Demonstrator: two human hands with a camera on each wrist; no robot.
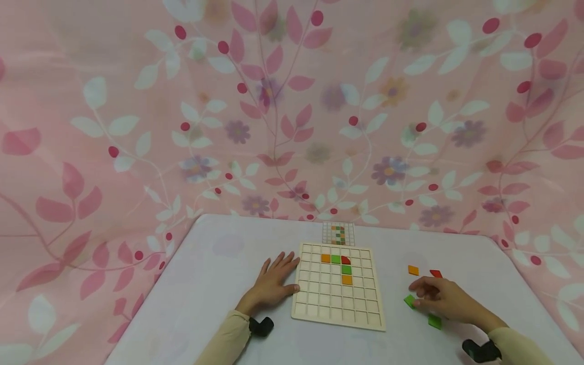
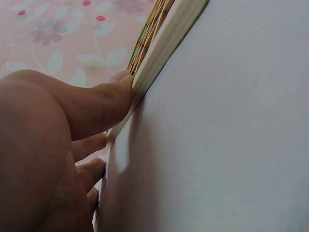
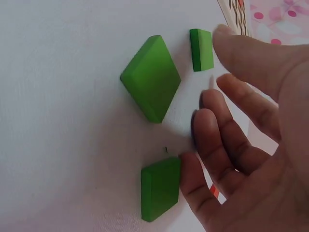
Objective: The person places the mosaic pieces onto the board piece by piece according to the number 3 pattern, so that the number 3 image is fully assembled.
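My left hand (image 1: 276,284) lies at the left edge of a wooden grid board (image 1: 319,304), thumb and fingertips touching its rim. In the left wrist view, the thumb (image 2: 101,106) presses against the board's edge (image 2: 159,53). On the grid sit orange, green and red pieces, one red piece (image 1: 345,260) with a rounded corner. My right hand (image 1: 447,299) hovers over loose tiles with relaxed, bent fingers and nothing held. A green tile (image 1: 409,301) lies by its thumb and fingertips, another green tile (image 1: 435,321) nearer me. The right wrist view shows a third, diamond-like green tile (image 3: 152,79).
An orange tile (image 1: 413,270) and a red piece (image 1: 436,274) lie beyond the right hand. A small pattern card (image 1: 326,235) with a coloured grid stands behind the board. The white table (image 1: 219,263) ends at a floral pink curtain (image 1: 292,126).
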